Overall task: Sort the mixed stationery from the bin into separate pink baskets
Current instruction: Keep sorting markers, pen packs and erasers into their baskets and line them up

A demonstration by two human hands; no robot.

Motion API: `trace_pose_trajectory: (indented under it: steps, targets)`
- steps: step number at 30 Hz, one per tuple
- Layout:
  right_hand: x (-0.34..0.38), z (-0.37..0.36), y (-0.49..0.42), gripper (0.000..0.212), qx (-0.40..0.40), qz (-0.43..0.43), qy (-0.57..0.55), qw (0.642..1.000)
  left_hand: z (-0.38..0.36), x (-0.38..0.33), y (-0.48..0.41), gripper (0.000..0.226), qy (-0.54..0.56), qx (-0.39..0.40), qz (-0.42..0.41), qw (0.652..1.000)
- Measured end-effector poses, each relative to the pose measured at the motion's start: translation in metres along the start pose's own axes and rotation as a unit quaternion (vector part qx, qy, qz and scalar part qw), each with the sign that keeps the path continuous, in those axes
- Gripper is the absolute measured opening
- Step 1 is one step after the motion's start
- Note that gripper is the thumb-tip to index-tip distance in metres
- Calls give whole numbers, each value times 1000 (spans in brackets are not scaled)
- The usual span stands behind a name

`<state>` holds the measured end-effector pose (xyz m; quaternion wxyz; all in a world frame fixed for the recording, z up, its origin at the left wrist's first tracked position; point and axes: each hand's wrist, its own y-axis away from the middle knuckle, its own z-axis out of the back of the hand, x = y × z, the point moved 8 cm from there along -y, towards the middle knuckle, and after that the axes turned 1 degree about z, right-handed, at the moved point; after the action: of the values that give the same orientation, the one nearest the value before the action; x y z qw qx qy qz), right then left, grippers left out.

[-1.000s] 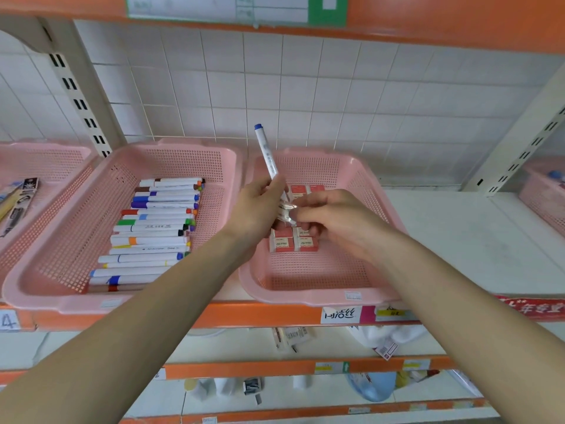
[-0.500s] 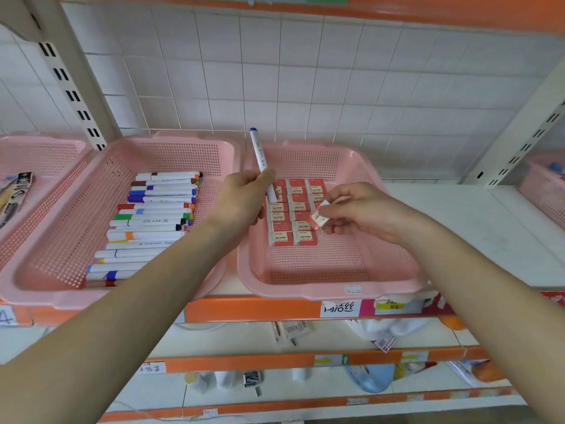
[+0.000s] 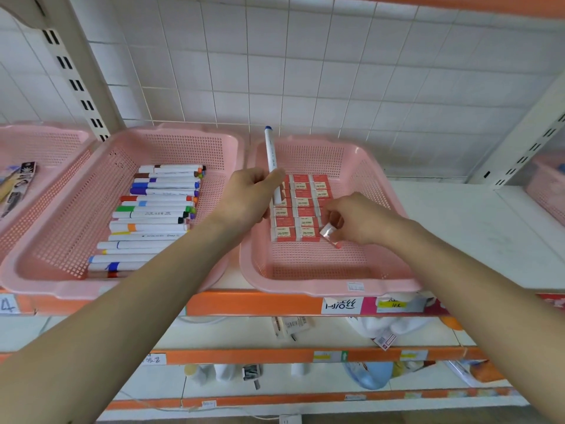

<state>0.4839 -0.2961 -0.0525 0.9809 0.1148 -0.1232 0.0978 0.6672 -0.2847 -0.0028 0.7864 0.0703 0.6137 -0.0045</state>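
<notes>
Left hand (image 3: 247, 200) gripping upright marker (image 3: 273, 165), right hand (image 3: 357, 220) pinching wrapped eraser (image 3: 327, 231) low over eraser basket (image 3: 321, 280), marker basket (image 3: 61, 280) alongside

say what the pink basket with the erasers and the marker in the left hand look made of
Pink basket: likely moulded plastic, smooth faintly shiny rim, grid of holes in walls and floor.
Marker in the left hand: seemingly plastic, smooth white barrel, blue end.

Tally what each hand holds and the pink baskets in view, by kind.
marker in left hand: 1
eraser in right hand: 1
pink baskets: 4
Total: 6
</notes>
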Motion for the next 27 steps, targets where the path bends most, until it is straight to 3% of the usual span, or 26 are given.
trace_pose_trajectory:
  steps: [6, 11, 16, 23, 27]
  targets:
    - [6, -7, 5, 36, -8, 39, 16, 999, 3, 1, -1, 35, 6, -2, -7, 1000]
    - [6, -9, 9, 19, -8, 55, 63, 996, 2, 3, -4, 35, 1, -3, -5, 1000]
    - [9, -6, 5, 34, -14, 68, 56, 996, 1, 4, -6, 34, -11, 1, -11, 1000]
    - [2, -9, 1, 15, -24, 71, 110, 991, 5, 0, -1, 30, -31, 20, -37, 999]
    - [24, 3, 1, 11, -58, 95, 46, 993, 30, -4, 0, 32, -92, 11, -80, 992]
